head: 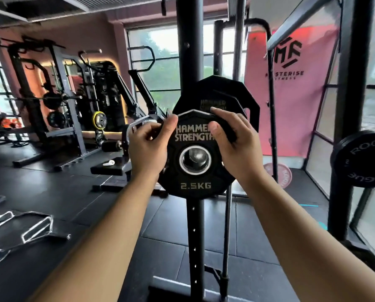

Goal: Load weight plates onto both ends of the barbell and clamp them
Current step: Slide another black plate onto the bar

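The person holds a small black plate [195, 186], marked "Hammer Strength" and "2.5KG", upright at chest height with both hands. The left hand [148, 147] grips the plate's upper left edge: the thumb lies flat on the front face beside the lettering and the fingers curl round behind the rim. The right hand [236, 140] grips the upper right edge the same way, with the thumb pressed on the front over the end of the lettering and the fingers hooked over the top of the rim.

Through the plate's steel-ringed centre hole a rounded metal barbell end [195, 159] shows; whether the plate already sits on it cannot be told. Just behind the small plate stands a larger black plate [225, 92], its upper half rising above the hands. Both plates are in front of a black rack upright [187, 51]. A black bumper plate [361, 158] hangs well apart at the right.
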